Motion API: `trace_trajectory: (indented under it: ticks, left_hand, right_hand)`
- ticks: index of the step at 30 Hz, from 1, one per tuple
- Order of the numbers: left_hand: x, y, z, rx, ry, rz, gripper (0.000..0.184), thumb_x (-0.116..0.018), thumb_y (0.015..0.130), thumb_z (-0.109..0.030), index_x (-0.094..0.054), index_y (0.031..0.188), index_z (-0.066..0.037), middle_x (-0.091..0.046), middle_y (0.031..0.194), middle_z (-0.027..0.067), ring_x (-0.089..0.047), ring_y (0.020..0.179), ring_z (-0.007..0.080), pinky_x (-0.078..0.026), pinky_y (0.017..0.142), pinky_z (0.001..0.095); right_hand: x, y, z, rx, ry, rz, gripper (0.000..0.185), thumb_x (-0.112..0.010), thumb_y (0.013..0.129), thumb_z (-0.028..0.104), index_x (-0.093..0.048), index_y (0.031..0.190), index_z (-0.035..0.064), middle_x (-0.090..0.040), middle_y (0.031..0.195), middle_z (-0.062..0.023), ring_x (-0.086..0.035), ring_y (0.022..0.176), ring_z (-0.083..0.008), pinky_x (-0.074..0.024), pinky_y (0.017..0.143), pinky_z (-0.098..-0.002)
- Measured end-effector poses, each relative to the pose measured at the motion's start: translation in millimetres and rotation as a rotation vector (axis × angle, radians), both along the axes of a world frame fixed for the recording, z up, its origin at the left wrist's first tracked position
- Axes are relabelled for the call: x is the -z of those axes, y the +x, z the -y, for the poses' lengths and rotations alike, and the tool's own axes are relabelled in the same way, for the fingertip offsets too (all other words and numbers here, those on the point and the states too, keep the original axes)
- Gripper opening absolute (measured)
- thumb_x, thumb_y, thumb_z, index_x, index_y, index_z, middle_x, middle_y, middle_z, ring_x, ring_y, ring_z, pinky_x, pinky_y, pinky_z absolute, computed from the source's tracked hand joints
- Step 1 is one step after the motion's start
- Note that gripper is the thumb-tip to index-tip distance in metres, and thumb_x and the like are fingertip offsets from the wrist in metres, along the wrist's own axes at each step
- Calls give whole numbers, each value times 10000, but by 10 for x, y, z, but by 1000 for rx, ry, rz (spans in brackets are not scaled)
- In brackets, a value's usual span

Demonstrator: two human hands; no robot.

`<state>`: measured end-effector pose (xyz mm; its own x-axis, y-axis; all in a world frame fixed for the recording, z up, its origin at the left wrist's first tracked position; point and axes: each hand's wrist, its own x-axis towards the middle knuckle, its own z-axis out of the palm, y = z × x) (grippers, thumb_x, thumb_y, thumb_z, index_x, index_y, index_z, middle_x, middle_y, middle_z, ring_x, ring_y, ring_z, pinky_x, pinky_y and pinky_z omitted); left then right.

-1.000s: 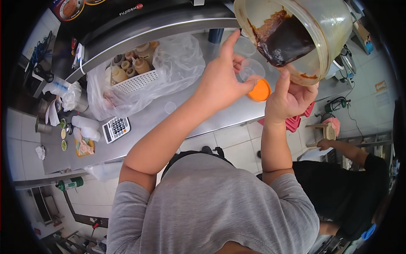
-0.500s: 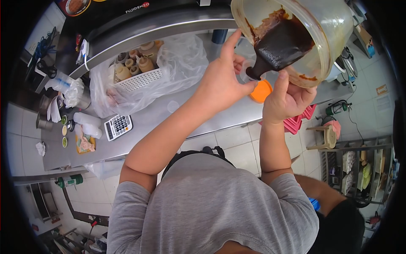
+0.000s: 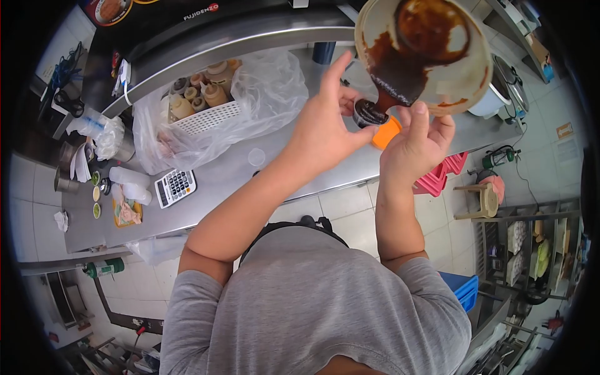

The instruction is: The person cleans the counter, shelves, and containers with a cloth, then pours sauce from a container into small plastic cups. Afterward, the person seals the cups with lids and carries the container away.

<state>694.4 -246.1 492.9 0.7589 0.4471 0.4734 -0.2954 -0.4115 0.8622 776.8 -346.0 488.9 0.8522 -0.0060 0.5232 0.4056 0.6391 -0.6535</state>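
My left hand (image 3: 326,128) grips a small clear cup (image 3: 360,116) that is nearly full of dark brown sauce (image 3: 400,90). My right hand (image 3: 417,140) supports a large translucent plastic tub (image 3: 472,87) by its lower rim, tilted with the mouth toward the cup. A thick stream of sauce runs from the tub's edge into the cup, and more sauce coats the tub's inside. Below the hands, an orange lid (image 3: 389,132) is partly hidden by my right hand. A small clear round lid (image 3: 256,157) lies on the steel counter (image 3: 281,140).
A white basket (image 3: 212,119) of sauce bottles sits in a clear plastic bag (image 3: 275,81) at the counter's back. A calculator (image 3: 175,188) and stacked clear cups (image 3: 132,185) lie left. A pink crate (image 3: 431,181), beige stool (image 3: 482,203) and blue crate (image 3: 461,290) are at right.
The tub has tipped further and its sauce has run down toward the rim. The small cup has filled with sauce. Another person's leg at the lower right has gone, showing the blue crate.
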Motion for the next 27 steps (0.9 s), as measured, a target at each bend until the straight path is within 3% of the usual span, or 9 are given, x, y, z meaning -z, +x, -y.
trace_trajectory:
  ticks: [10,14,17,22,26,27]
  left_hand:
    - [559,95,204,64,-111,-81,984,-770,661,-14,-173,1441,-82,-606,1037,123,-608,977,201,-497,879,351]
    - [937,135,370,104,-209,-96,968,-764,670,-6,-183,1440,-85,-588,1081,130,-595,1009,209,-487,903,353]
    - [1379,67,403,100,-186,-251,939,-755,682,-16,-197,1434,-83,-579,1098,136,-591,1019,223,-479,918,357]
    - [2263,-218,96,-21,-79,-502,892,-726,690,-36,-217,1422,-51,-584,1097,186,-601,996,312,-478,898,368]
    - [2426,-335,-121,-187,51,-738,893,-726,681,-41,-216,1413,-35,-571,1137,220,-567,1055,367,-439,948,388]
    - [2438,-340,-96,-274,141,-722,885,-723,680,-48,-220,1407,-16,-526,1212,228,-527,1109,380,-408,975,418]
  right_hand:
    - [319,25,185,-127,-14,-384,174,-585,893,70,-454,992,13,-596,977,-124,-638,832,-187,-562,737,-323]
    - [490,87,260,-198,-24,-528,153,-586,896,94,-471,962,18,-618,893,-122,-648,773,-199,-556,741,-325]
    - [636,162,330,-256,-18,-649,157,-591,889,95,-475,956,14,-619,884,-123,-648,778,-208,-552,737,-329]
    - [823,330,465,-256,-75,-782,187,-599,880,95,-467,978,6,-603,923,-141,-643,814,-243,-551,754,-338]
    - [969,473,535,-239,-83,-823,204,-598,880,95,-457,992,0,-588,951,-154,-638,840,-266,-547,771,-344]
    - [979,506,556,-247,-86,-826,204,-598,880,95,-456,991,-1,-587,948,-152,-638,842,-265,-547,773,-346]
